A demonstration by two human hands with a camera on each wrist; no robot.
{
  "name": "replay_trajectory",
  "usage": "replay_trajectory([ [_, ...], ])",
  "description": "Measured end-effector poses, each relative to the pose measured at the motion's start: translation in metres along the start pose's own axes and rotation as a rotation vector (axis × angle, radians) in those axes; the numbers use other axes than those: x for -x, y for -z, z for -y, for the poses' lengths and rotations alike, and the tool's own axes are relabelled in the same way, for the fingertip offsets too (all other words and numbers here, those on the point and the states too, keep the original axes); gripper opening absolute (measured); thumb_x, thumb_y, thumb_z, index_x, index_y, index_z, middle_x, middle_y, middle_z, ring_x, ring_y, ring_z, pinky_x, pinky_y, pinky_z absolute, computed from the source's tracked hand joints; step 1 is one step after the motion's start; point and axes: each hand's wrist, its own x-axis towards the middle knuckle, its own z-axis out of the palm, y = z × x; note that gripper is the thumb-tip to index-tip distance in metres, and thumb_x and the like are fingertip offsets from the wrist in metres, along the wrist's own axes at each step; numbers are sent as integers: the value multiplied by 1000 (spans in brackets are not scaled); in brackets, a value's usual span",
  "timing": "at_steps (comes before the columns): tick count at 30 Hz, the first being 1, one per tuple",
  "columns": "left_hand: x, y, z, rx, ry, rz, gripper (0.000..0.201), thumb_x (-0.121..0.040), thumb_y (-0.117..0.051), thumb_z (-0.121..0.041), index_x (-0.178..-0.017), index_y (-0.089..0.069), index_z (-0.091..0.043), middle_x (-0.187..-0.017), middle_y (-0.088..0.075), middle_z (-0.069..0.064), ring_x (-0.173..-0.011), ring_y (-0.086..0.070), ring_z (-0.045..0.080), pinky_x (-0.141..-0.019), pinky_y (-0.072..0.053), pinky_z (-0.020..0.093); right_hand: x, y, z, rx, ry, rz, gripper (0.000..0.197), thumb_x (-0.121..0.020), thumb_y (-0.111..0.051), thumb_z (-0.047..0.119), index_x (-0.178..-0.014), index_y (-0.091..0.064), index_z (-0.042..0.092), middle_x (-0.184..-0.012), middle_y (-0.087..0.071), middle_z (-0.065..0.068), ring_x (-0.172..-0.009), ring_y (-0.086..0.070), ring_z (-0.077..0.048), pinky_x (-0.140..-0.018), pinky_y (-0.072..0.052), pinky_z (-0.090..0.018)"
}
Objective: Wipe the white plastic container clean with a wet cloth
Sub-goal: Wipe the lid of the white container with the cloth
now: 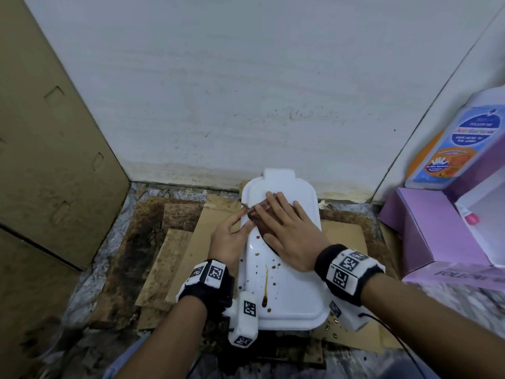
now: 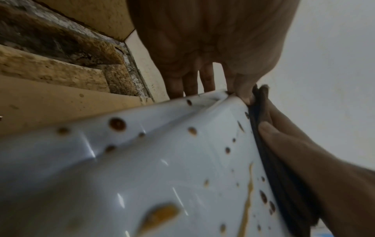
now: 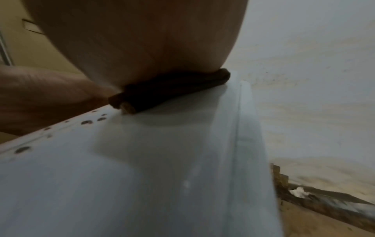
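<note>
While two hands [image 1: 262,233] meet, one cloth [image 1: 259,217] covers one container [image 1: 289,294].

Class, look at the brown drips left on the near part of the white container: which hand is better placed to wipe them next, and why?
Probably the right hand: it already presses flat on the cloth, just beyond the drips on the white container. The left hand only steadies the rim.

Bare forearms; black wristbands [image 1: 345,272] on both wrists, ringed with white blocks printed with black square tag markers; white camera housing [image 1: 244,318] under left wrist, tagged likewise; thin black cable [image 1: 382,324] off right wrist unit
</note>
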Motion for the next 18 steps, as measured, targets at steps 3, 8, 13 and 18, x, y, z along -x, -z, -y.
replay_trajectory([
  [3,-6,-2,-2,-13,17,0,43,-93,-68,-32,-135,-61,-28,-139,-60,-6,-128,-53,11,-101,-43,23,9,-4,-6,-33,-60,-8,69,-88,2,53,-153,5,29,-159,19,-1,-147,19,-21,-120,2,-45],
  [8,-25,-1,-4,9,73,6,65,-69,-70,-62,-130,-63,-41,-137,-62,-7,-122,-61,16,-105,-50,43,32,-12,3,-81,-65,27,70,-86,4,53,-152,8,30,-158,23,0,-145,23,-20,-120,5,-44],
  [13,-36,-1,-13,107,121,85,52,-90,-71,-33,-140,-56,-30,-146,-55,-1,-129,-56,21,-107,-47,46,45,-18,6,-124,-107,20,69,-86,4,51,-151,12,29,-157,25,4,-145,24,-16,-120,7,-41],
  [18,-9,14,-19,169,242,132,46,-95,-65,-34,-140,-56,-30,-138,-58,-2,-125,-57,26,-106,-46,52,27,-16,-1,-184,-154,16,76,-80,6,55,-152,5,30,-158,20,7,-145,21,-13,-117,12,-39],
])
